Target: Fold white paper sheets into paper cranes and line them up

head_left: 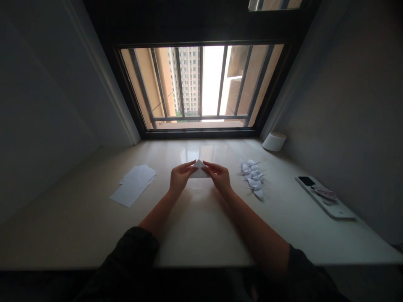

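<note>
Between my two hands is a small folded sheet of white paper (199, 172), its pointed top facing the window. My left hand (181, 175) pinches its left side with thumb and fingers, and my right hand (219, 175) pinches the right side the same way. Parts of the paper's side edges are hidden under my fingertips. To the right of my right hand sits a cluster of several folded paper cranes (253, 175). Loose white paper sheets (134, 184) lie overlapping to the left of my left hand.
The pale tabletop (198, 235) reaches to a barred window (201, 84) at the back. A white cup-like object (274, 141) stands in the back right corner. On the right lies a phone (327, 199) in a light case, back side up, near the wall.
</note>
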`<state>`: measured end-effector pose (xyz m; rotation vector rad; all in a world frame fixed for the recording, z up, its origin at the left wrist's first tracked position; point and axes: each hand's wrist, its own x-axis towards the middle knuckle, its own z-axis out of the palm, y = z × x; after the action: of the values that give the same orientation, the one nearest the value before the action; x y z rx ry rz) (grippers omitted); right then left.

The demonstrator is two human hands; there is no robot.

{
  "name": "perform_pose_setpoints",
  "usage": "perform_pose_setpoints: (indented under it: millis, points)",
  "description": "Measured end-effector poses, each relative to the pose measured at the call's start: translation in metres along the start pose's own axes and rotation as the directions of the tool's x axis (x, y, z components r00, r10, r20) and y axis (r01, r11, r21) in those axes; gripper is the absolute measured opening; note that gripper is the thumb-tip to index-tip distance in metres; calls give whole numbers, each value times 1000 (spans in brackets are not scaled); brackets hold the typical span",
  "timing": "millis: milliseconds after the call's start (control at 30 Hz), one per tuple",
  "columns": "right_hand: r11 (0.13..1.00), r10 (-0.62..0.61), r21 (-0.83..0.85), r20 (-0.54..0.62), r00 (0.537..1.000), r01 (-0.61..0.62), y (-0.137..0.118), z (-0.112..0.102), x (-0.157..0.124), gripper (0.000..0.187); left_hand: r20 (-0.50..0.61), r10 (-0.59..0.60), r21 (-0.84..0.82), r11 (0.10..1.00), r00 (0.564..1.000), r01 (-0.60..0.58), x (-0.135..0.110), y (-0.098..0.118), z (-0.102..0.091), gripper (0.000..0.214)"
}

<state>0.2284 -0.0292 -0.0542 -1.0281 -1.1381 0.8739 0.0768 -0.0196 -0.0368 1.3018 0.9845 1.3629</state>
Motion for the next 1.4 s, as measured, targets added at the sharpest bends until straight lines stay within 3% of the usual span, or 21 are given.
perform_pose_setpoints:
  millis: [367,633,833,1100,1267,1333,1400]
  points:
    - [997,-33,-67,-57,998,30,-2,1,-2,31,8,93,117,989,996,-93,-1,0,-1,37]
    - [992,-101,-83,-38,994,98,0,0,-3,26,-9,76,134,988,997,-75,0,-5,-1,38]
    - [989,-95,-111,-17,995,93,3,0,-2,28,-43,93,239,968,995,-80,-2,-5,-2,36]
    - [992,-30,-121,96,995,41,6,-6,3,29,95,-76,344,938,993,39,4,6,-13,38]
    - [981,-40,-182,147,988,67,5,-8,2,28,47,-126,292,950,991,108,4,4,-14,33]
    - [965,-82,-239,122,989,110,1,-8,1,30,53,-137,242,963,989,121,4,3,-14,33]
    - [929,-176,-328,11,984,170,-4,-7,-1,43,20,-144,176,975,989,138,6,2,-14,35]
